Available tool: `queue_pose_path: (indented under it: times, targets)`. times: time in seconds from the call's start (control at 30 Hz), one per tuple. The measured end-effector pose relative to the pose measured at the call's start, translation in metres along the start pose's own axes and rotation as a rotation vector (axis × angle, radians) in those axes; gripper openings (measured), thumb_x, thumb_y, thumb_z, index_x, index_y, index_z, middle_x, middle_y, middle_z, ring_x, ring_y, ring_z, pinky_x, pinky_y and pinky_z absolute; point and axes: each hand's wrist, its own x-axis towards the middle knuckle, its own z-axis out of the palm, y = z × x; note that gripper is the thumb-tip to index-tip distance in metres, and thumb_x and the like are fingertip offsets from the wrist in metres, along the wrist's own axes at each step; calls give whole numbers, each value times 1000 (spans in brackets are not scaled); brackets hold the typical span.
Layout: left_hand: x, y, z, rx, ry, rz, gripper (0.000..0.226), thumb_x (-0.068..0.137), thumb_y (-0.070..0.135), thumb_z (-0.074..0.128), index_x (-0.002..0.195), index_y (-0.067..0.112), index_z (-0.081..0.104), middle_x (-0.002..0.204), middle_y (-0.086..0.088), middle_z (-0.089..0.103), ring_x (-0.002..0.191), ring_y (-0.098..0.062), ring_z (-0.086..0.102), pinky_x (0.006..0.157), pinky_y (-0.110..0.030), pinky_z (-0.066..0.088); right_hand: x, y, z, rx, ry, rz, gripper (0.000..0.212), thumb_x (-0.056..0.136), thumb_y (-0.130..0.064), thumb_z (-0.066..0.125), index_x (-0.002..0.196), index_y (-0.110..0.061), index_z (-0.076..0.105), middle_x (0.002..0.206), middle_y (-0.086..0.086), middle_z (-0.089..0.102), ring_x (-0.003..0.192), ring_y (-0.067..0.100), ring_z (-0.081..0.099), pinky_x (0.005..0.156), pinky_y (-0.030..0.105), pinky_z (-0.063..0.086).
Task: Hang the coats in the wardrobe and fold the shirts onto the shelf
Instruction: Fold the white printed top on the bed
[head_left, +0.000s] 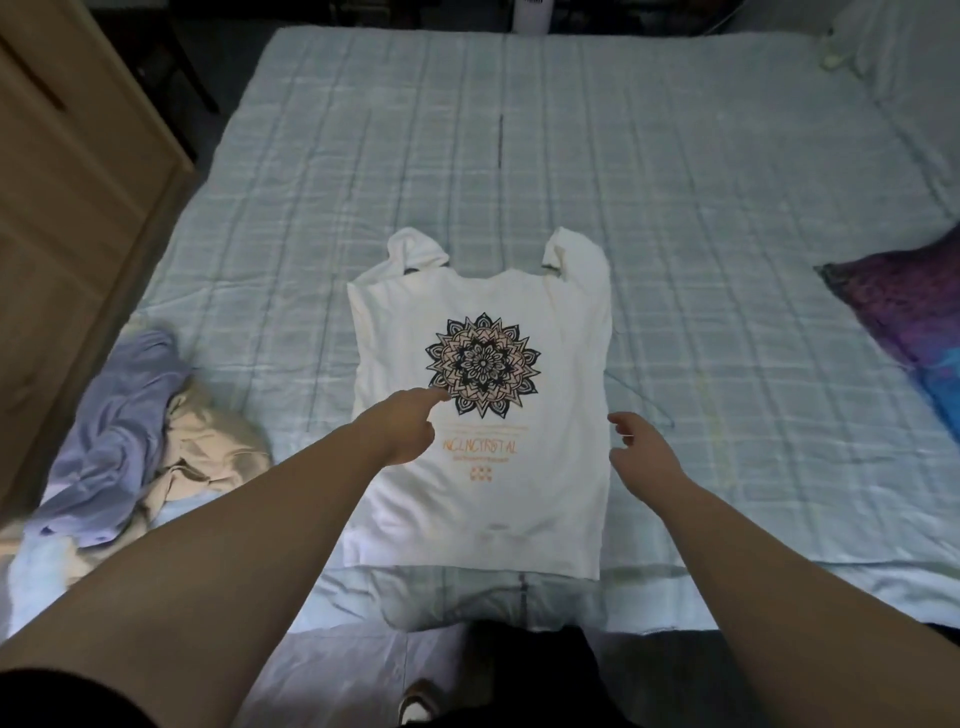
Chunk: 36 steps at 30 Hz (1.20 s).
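Bed (675, 218) with pale checked cover fills the view; wooden wardrobe (78, 197) stands off its left edge, interior not visible. White shirt (483, 483) with a mandala print lies flat mid-bed, sides and sleeves already folded in to a narrow rectangle; the lengthwise fold is not yet done. Left of the shirt: crumpled lilac garment (119, 415) on a beige garment (208, 441), both unfolded. Right of the shirt, at the bed's edge: purple-blue fabric (904, 317), can't tell what it is. Left hand (405, 431) rests on the shirt, index finger pointing at the print. Right hand (644, 457) hovers at the shirt's right edge, fingers loose, holding nothing. Judgement: early; no shelf or hung coats visible.
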Motion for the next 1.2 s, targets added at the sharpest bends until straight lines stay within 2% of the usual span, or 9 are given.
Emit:
queue_pose_path:
  times: [0.1, 0.33, 0.53, 0.7, 0.8, 0.87, 1.0, 1.1, 1.2]
  targets:
    - [55, 33, -10, -39, 65, 13, 58, 94, 12, 46, 149, 29, 37, 153, 0, 41, 138, -21, 40, 106, -36, 40, 52, -7, -19, 11, -3, -47, 57, 85, 3, 52, 138, -20, 50, 137, 5, 53, 124, 19, 50, 99, 31, 40]
    - [206, 104, -25, -103, 168, -7, 59, 94, 11, 48, 150, 26, 36, 154, 0, 39, 140, -19, 36, 110, -31, 31, 210, -29, -65, 142, 9, -106, 48, 88, 8, 52, 130, -14, 51, 109, -4, 56, 106, 14, 50, 88, 23, 37]
    - [334, 121, -4, -128, 266, 42, 61, 92, 10, 48, 150, 25, 34, 155, 2, 35, 141, -16, 30, 109, -29, 30, 346, -26, -56, 226, 51, -83, 47, 90, -2, 53, 133, -21, 49, 110, -1, 55, 101, 15, 56, 91, 41, 50]
    - [429, 110, 32, -113, 393, 116, 60, 85, 7, 52, 144, 13, 44, 144, -10, 47, 135, -27, 40, 112, -31, 30, 451, -33, -35, 444, 105, -49, 35, 92, -9, 60, 126, -11, 52, 103, 5, 58, 76, 5, 59, 67, 13, 45]
    - [466, 102, 61, -50, 473, 225, 61, 80, 15, 46, 140, 7, 50, 140, -16, 52, 132, -33, 44, 116, -29, 23, 504, -36, -24, 341, 124, -15, 10, 90, -32, 62, 88, -24, 55, 87, 1, 56, 88, 24, 57, 84, 31, 46]
    - [475, 100, 76, -20, 433, 205, 64, 82, 24, 43, 144, 12, 45, 149, -15, 44, 139, -32, 37, 119, -38, 26, 523, -39, -20, 390, 47, 37, 23, 82, -41, 64, 73, -25, 50, 80, 5, 55, 83, 22, 54, 79, 33, 44]
    - [467, 111, 84, 40, 392, 108, 63, 85, 27, 52, 147, 18, 40, 152, -10, 39, 143, -34, 30, 113, -46, 35, 504, -57, -32, 784, -342, 242, 23, 92, -20, 58, 110, -7, 64, 103, 14, 67, 96, 31, 64, 93, 43, 52]
    - [449, 142, 79, 26, 451, 141, 63, 84, 31, 42, 145, 17, 41, 149, -12, 44, 140, -39, 34, 112, -52, 36, 459, -49, -77, 1308, -423, 201, 40, 92, -12, 39, 116, 2, 68, 119, 21, 67, 109, 36, 64, 102, 51, 47]
    - [420, 192, 78, -35, 436, 171, 66, 87, 34, 35, 151, 20, 35, 156, -12, 37, 145, -37, 27, 116, -49, 30, 405, -16, -136, 1594, -317, 184, 51, 87, -10, 34, 127, 2, 63, 133, 21, 60, 123, 38, 57, 109, 52, 38]
